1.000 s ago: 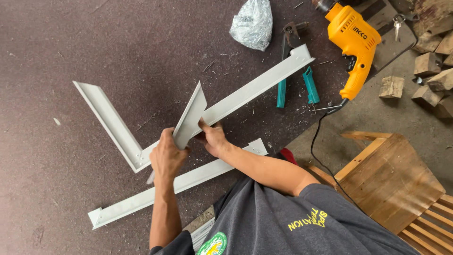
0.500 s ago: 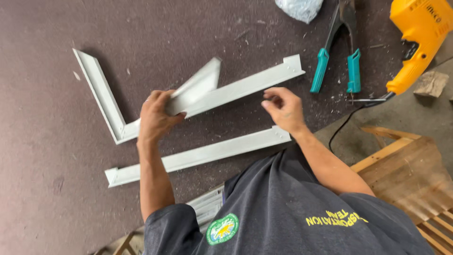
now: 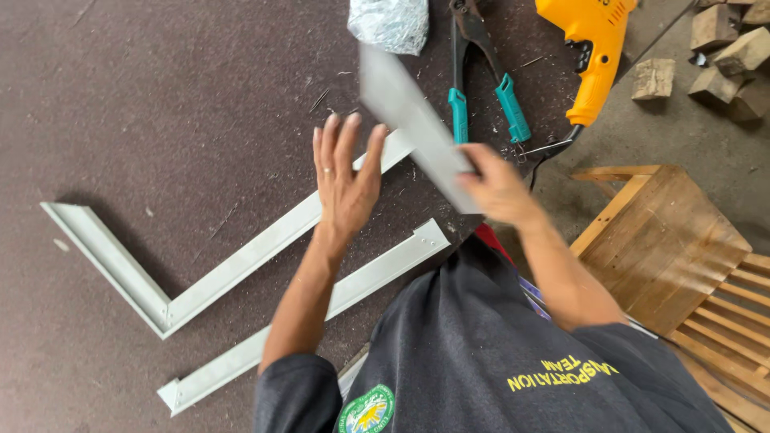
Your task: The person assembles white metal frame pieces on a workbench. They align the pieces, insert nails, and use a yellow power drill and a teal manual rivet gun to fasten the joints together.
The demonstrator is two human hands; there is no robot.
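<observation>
My right hand [image 3: 497, 186] grips a short flat grey metal piece [image 3: 409, 120], blurred and lifted off the dark board. My left hand [image 3: 346, 175] hovers flat with its fingers spread, holding nothing, just above one arm of an L-shaped grey metal frame [image 3: 216, 281]. A separate straight grey metal strip [image 3: 337, 301] lies below the frame, parallel to its long arm.
At the top lie a crumpled silvery bag [image 3: 391, 22], a teal-handled riveter [image 3: 481, 88] and a yellow power drill [image 3: 589, 48] with its cord. A wooden chair [image 3: 682, 256] stands at the right, wood blocks [image 3: 726, 48] on the concrete floor beyond it.
The short metal piece has passed from my left hand to my right and been lifted up and to the right. My left hand has opened above the frame.
</observation>
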